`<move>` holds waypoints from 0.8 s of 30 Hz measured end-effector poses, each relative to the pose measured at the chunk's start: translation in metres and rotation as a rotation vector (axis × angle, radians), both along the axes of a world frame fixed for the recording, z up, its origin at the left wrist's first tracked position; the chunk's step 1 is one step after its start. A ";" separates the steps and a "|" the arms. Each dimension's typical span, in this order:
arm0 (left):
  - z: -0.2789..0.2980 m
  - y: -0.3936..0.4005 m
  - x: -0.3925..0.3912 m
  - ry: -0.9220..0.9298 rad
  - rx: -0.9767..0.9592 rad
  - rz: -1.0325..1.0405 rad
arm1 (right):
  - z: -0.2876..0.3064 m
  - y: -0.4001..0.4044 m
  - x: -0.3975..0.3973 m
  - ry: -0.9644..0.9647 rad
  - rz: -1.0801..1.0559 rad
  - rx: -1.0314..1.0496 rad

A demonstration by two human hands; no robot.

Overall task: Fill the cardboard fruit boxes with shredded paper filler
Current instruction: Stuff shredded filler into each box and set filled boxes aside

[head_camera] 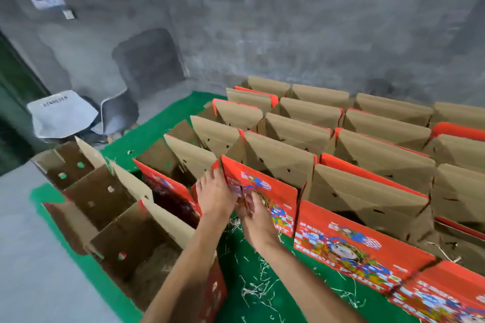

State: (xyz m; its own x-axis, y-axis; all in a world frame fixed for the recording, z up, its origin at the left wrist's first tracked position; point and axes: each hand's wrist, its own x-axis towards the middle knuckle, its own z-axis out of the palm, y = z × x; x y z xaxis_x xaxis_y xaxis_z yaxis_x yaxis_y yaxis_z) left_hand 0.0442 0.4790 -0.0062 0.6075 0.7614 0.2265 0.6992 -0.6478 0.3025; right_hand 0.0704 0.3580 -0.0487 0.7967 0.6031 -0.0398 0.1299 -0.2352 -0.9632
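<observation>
Several open red printed cardboard fruit boxes stand in rows on a green mat (147,136). My left hand (214,195) touches the left edge of a red box flap (265,189) in the front row. My right hand (253,214) lies just below it against the same flap; its fingertips are blurred and I cannot tell whether they pinch anything. A box at the lower left (147,267) holds brownish shredded paper. Loose pale paper shreds (258,288) lie scattered on the mat below my hands.
Grey concrete walls rise behind the boxes. A white bag (61,114) and a grey chair (118,113) stand in the far left corner. Grey floor lies left of the mat. A row of plain brown boxes (86,186) runs along the left side.
</observation>
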 end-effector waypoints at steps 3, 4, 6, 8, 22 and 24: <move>-0.010 0.037 0.015 0.113 -0.042 0.093 | -0.013 0.022 0.014 -0.021 0.042 -0.064; -0.013 0.044 0.021 0.143 -0.082 0.113 | -0.017 0.024 0.018 -0.013 0.053 -0.076; -0.019 0.051 0.031 0.199 -0.136 0.124 | -0.027 0.023 0.026 -0.014 0.078 -0.106; -0.023 0.054 0.037 0.246 -0.139 0.123 | -0.033 0.021 0.034 -0.001 0.083 -0.119; 0.002 0.046 0.004 0.380 -0.131 0.039 | -0.021 0.004 0.035 0.045 0.046 -0.085; 0.004 0.026 -0.002 0.403 -0.113 -0.002 | -0.018 0.001 0.030 0.032 0.047 -0.092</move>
